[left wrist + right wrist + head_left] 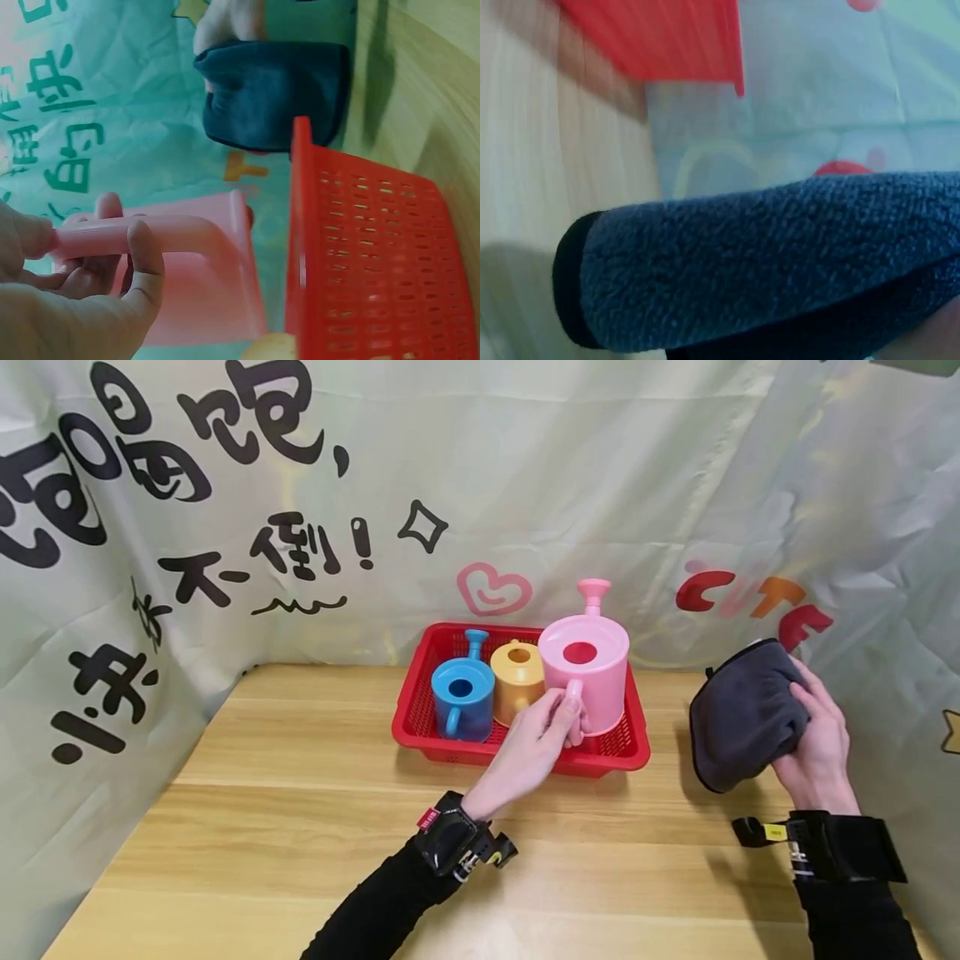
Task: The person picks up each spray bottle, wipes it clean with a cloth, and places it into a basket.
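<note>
My left hand (534, 739) grips the handle of a pink toy watering can (603, 685), its fingers and thumb wrapped round it in the left wrist view. The pink can is at the right side of a red perforated basket (405, 727), and in the left wrist view it appears raised above the rim. A blue watering can (472, 706) and a yellow one (517, 668) stand inside the basket, the yellow partly hidden by my left hand. To the right, my right hand (821, 743) holds a dark grey folded cloth (742, 714) with black edging above the table.
The wooden table (285, 827) meets a printed white fabric backdrop (637, 485) behind the basket and at both sides. Each forearm wears a black sleeve and a strapped wrist device (453, 839).
</note>
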Tool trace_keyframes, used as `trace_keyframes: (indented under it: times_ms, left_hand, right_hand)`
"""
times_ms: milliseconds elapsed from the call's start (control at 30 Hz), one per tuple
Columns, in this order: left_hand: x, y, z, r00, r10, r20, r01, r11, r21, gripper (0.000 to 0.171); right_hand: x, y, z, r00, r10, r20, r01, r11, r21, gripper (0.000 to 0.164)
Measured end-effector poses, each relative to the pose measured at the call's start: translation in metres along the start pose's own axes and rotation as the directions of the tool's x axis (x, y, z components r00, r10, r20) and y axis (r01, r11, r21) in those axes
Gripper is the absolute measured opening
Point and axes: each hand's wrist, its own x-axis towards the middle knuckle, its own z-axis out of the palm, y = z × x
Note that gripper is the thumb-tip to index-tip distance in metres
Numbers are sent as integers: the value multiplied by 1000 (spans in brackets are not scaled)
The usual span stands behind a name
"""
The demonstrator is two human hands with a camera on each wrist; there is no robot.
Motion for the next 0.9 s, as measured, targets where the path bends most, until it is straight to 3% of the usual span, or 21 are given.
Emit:
trace_keyframes:
  times_ms: [67, 133, 167, 200, 233, 267, 333, 367, 433, 467, 500, 567, 633, 767, 900]
  left_hand:
    - [5, -3, 5, 1000, -22, 12, 21, 1000, 18, 28]
    - [9, -7, 9, 999, -43, 22, 42, 998, 47, 27]
    - [12, -9, 11, 998, -50, 24, 49, 997, 66, 27]
    - [14, -12, 13, 998, -58, 25, 55, 994, 89, 27]
    - [16, -14, 15, 998, -62, 19, 60, 992, 111, 27]
    - [18, -16, 17, 998, -67, 14, 65, 989, 135, 27]
    - [21, -20, 20, 997, -71, -1, 70, 979, 193, 26]
    - [21, -22, 21, 997, -72, -10, 73, 971, 226, 26]
    - [23, -25, 23, 996, -81, -25, 84, 956, 282, 25]
    - [23, -26, 24, 996, -85, -29, 90, 946, 311, 25]
    - [24, -27, 24, 996, -88, -34, 95, 937, 337, 25]
    - [24, -29, 25, 994, -97, -43, 106, 922, 372, 24]
    - [26, -31, 26, 993, -103, -53, 115, 908, 404, 24]
    - [29, -36, 27, 991, -120, -60, 134, 877, 462, 26]
    - [32, -39, 29, 988, -143, -55, 151, 850, 504, 26]
  right_hand:
    - [2, -8, -3, 999, -19, -42, 15, 996, -88, 44]
    - [4, -14, -5, 994, -64, -89, 40, 968, -249, 42]
    - [5, -17, -6, 988, -97, -120, 46, 927, -372, 41]
    - [7, -18, -6, 980, -132, -146, 42, 864, -501, 39]
    - [9, -19, -6, 973, -164, -165, 25, 779, -627, 39]
    - [11, -17, -6, 965, -195, -176, -1, 668, -744, 39]
    - [16, -12, -8, 954, -245, -171, -74, 363, -929, 41]
    - [18, -8, -10, 955, -254, -155, -101, 215, -971, 41]
    - [20, 3, -14, 966, -231, -115, -126, -31, -992, 43]
    - [21, 9, -16, 973, -211, -92, -124, -143, -982, 44]
    - [21, 16, -18, 982, -175, -67, -107, -229, -968, 44]
    - [21, 30, -22, 997, -69, -20, -41, -318, -947, 44]
    - [22, 45, -26, 999, 47, 10, 27, -376, -926, 42]
    - [21, 68, -34, 971, 239, -16, 90, -424, -901, 42]
    - [17, 82, -37, 944, 315, -100, 68, -480, -875, 45]
